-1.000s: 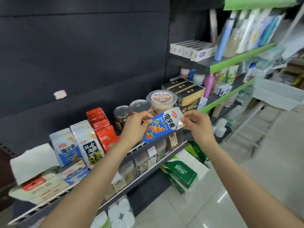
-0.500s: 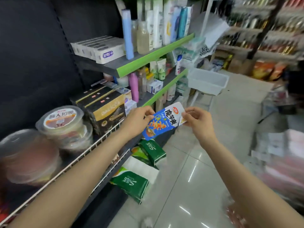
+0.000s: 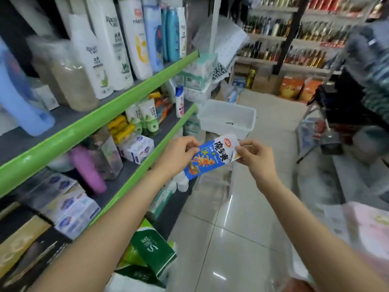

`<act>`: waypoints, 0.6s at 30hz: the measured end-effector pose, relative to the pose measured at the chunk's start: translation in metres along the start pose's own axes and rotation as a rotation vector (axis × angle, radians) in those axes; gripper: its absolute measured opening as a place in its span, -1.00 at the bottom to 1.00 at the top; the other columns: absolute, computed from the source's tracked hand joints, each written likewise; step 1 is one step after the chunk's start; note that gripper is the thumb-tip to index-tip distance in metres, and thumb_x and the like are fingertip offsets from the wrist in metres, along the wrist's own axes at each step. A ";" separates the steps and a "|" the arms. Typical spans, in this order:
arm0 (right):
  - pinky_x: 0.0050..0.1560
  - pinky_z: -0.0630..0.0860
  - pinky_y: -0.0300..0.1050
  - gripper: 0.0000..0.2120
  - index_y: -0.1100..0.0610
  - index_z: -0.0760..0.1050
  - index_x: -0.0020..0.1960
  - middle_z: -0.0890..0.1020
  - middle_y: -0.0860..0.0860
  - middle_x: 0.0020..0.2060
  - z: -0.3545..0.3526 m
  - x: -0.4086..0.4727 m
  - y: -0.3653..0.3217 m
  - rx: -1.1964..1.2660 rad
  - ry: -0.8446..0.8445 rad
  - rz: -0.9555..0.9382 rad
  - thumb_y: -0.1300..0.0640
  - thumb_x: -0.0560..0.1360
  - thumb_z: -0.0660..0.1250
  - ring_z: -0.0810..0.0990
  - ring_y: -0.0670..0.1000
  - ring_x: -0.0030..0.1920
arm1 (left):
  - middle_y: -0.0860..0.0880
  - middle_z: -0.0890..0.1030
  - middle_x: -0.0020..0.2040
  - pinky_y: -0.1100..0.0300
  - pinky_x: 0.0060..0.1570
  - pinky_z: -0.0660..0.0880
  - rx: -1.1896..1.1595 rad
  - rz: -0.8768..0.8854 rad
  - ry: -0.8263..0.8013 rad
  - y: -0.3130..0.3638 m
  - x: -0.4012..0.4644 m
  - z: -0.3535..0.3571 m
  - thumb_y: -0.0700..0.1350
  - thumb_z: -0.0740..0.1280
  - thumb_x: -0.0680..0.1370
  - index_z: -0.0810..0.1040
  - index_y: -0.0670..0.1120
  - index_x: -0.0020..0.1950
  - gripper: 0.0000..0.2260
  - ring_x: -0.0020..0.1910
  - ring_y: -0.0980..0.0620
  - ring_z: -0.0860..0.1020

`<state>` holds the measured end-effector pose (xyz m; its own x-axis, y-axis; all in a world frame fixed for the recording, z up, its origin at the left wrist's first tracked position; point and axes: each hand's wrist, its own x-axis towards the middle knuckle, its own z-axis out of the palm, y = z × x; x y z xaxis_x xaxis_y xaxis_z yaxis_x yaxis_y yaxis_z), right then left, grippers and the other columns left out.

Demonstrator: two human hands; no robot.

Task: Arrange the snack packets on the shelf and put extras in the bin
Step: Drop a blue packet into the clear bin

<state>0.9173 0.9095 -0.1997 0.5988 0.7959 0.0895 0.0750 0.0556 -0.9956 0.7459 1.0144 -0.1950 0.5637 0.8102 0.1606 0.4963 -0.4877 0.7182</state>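
Far left: shelves (image 3: 134, 93) edged in green, running away down the aisle. Top tier standing full of tall bottles (image 3: 109, 45), white and blue, upright, packed side by side. Tier below carrying tubes (image 3: 145, 116), a pink bottle (image 3: 88, 167) lying tilted, small white boxes (image 3: 136, 147). Lowest left corner blurring out; dark and gold boxes (image 3: 23, 239) just showing. Green packs (image 3: 151, 249) sitting on the floor at the shelf foot.

Centre: left hand (image 3: 179, 152) reaching out over the lower shelf edge, fingers curling onto the left edge of the packet (image 3: 210, 157), thumb on top. Packet being held in the air between both hands, blue and white, tilted with its upper end to the right, clear of the shelf and nearer than the bin (image 3: 227, 118). Bin sitting just beyond the packet, clear plastic, rectangular, at the end of the shelves; contents not making out beyond a small dark mark inside.

Right: right hand (image 3: 254, 159) pinching the packet's upper right corner, fingertips closing on it. Hands near each other, joined only by the packet. Pale tiled floor (image 3: 242, 228) shining below. Far shelves of bottles (image 3: 294, 30) lining the back wall. Right edge blurring heavily; nothing readable there.
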 end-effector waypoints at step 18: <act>-0.38 0.55 -0.32 -0.90 0.23 0.49 -0.17 0.56 0.11 -0.37 -0.065 0.375 0.064 -0.046 0.051 0.110 0.38 0.48 0.31 0.52 -0.18 -0.51 | -0.01 0.65 -0.17 0.24 -0.14 0.45 -0.173 -0.139 -0.042 -0.011 0.357 0.110 -0.15 0.39 0.50 0.64 -0.10 -0.06 -0.94 -0.23 0.13 0.56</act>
<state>1.1984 1.1723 -0.2281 0.6453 0.7638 -0.0178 0.0425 -0.0591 -0.9973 1.0141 1.2728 -0.2197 0.5266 0.8497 0.0259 0.4526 -0.3060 0.8376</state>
